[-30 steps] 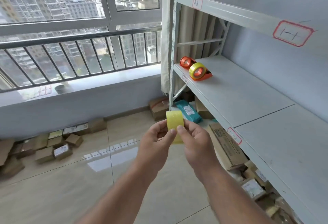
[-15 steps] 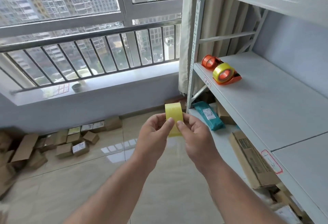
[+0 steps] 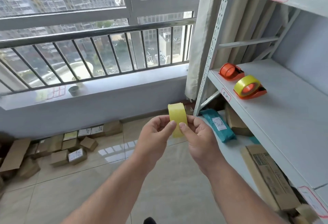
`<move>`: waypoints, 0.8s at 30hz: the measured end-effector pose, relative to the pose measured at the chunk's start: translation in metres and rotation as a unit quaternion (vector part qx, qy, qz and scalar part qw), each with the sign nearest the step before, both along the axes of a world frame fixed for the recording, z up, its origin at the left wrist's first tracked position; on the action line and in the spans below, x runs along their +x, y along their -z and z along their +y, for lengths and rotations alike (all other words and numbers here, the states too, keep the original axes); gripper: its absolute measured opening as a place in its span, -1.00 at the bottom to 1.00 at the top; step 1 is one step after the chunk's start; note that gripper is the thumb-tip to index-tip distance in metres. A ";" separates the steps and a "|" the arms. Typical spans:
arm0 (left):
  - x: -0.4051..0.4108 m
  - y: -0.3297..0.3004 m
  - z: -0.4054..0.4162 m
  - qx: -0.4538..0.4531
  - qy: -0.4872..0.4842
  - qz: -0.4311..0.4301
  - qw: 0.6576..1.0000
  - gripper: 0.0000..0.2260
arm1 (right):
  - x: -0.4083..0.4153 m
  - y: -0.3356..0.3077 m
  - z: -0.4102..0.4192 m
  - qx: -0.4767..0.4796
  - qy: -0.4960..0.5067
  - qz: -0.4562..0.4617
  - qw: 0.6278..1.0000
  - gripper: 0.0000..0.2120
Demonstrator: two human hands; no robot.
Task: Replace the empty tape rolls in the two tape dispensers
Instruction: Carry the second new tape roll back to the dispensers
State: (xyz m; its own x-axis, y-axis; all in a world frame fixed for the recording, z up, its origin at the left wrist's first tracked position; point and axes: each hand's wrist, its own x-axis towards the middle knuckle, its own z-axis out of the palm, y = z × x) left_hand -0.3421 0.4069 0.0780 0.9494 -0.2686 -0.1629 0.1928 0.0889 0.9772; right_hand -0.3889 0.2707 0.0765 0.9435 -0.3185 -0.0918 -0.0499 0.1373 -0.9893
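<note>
I hold a yellow tape roll [image 3: 177, 117] edge-on at chest height, above the floor. My left hand [image 3: 154, 135] pinches its left side and my right hand [image 3: 198, 135] its right side, both thumbs pressed on its outer face. Two orange tape dispensers stand on the grey shelf [image 3: 284, 126] to the right. The near dispenser [image 3: 250, 90] carries a full yellow roll. The far dispenser [image 3: 230, 71] shows only its orange hub, with no yellow tape visible on it.
The metal rack's upright post [image 3: 211, 60] stands right of my hands. Below the shelf lie a teal parcel [image 3: 219, 126] and cardboard boxes [image 3: 271, 175]. Several small boxes [image 3: 71, 149] litter the tiled floor under the window sill [image 3: 106, 85].
The view has swung left and closer to the rack, so the dispensers now sit further right. Both hands keep the same grip on the yellow roll.
</note>
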 end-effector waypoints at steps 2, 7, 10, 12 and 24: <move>0.021 -0.001 0.008 0.011 0.005 -0.001 1.000 -0.84 | 0.017 -0.002 0.006 0.004 0.004 0.006 1.000 -0.81; 0.058 0.005 0.015 0.005 0.049 0.014 0.999 -0.83 | 0.058 -0.001 0.009 0.016 0.033 0.019 0.999 -0.86; 0.087 0.007 0.007 0.004 0.059 0.024 0.998 -0.80 | 0.084 0.003 0.000 0.006 0.037 0.014 0.999 -0.88; 0.108 0.004 -0.004 0.006 0.048 0.032 0.998 -0.79 | 0.101 0.007 -0.010 0.006 0.028 0.003 1.000 -0.86; 0.215 -0.012 -0.075 0.200 0.048 -0.140 0.968 -0.73 | 0.193 0.023 -0.071 0.014 0.046 -0.015 0.999 -0.80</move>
